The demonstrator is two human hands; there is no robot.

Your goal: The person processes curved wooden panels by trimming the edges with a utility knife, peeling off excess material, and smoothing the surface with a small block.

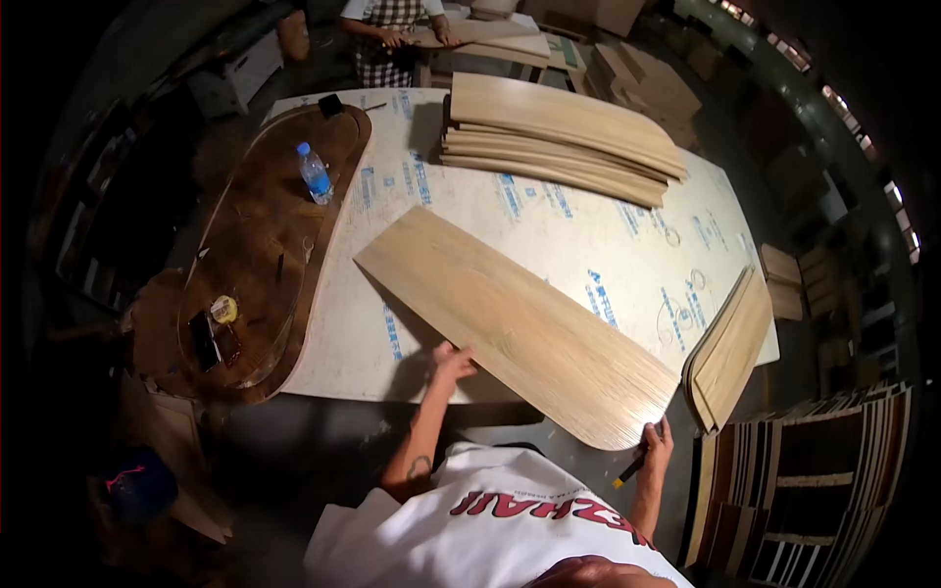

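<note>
A long light-wood board [520, 318] with one rounded end lies aslant across the white table [382, 367]. Its rounded end juts past the near edge, towards my body. My left hand [453, 367] grips the board's near long edge, some fingers hidden beneath it. At the rounded end, my right hand [657, 443] holds the board's right corner. A slim dark tool with a yellow tip [625, 476], perhaps a utility knife, is also tucked in that hand; its upper part is hidden by the fingers.
Stacked boards [559, 137] lie at the far side, and more boards [730, 348] overhang the right edge. A brown rounded tabletop [260, 225] on the left bears a water bottle [315, 174] and tape measure [224, 310]. Another person [387, 39] works behind. A slatted rack [804, 480] stands lower right.
</note>
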